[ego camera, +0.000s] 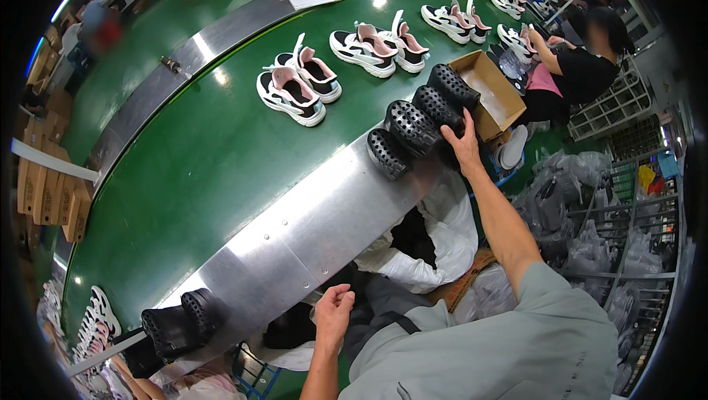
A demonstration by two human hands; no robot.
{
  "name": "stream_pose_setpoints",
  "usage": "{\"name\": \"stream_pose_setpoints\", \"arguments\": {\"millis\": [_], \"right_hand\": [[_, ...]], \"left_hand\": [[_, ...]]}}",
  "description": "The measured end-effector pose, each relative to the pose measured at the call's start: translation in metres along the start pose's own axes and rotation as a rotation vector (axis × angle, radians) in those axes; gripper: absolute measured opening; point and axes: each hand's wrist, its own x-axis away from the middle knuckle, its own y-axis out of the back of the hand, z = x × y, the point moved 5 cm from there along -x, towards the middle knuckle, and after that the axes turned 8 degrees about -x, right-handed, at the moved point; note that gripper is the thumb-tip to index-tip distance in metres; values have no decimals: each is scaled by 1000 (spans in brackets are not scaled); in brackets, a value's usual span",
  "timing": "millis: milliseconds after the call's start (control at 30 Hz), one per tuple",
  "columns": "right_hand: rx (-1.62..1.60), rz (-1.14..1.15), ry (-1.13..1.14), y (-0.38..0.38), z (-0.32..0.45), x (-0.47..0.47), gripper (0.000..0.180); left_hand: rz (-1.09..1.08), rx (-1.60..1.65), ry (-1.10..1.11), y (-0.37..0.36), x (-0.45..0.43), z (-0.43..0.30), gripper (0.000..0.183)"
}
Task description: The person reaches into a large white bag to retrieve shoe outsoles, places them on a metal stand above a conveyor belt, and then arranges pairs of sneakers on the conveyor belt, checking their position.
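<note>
My right hand reaches to the belt's near edge. Its thumb and fingers lie around the near end of a black perforated plastic shoe form, one of several in a row on the metal ledge. Beside that form stand a larger-looking form and, at the left end of the row, another form. My left hand hangs before my body near the ledge, fingers curled, nothing visible in it. Below the ledge, between my arms, a white sack gapes around dark contents.
White-and-black sneakers with pink linings stand in pairs on the green conveyor belt. An open cardboard box adjoins the forms. A co-worker sits beyond it. More black forms lie lower left. Wire racks with bagged goods stand right.
</note>
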Motion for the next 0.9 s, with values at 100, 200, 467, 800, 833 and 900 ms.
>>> {"name": "stream_pose_setpoints", "arguments": {"millis": [100,200,467,800,833,900], "right_hand": [[-127,-57,-9,0,9,13,75],[18,-86,204,-4,86,70,42],[174,1365,60,-102,116,366,24],[557,2028,305,-244,9,545,43],[565,2061,334,-270,-20,556,45],[699,2193,486,-327,-79,583,49]], "left_hand": [[-23,20,-40,3,6,7,27],[-156,-65,-106,26,31,9,27],[-238,-338,53,28,83,159,35],[-474,-158,240,36,106,342,40],[-511,-112,259,39,95,366,41],[-526,29,298,51,67,413,43]]}}
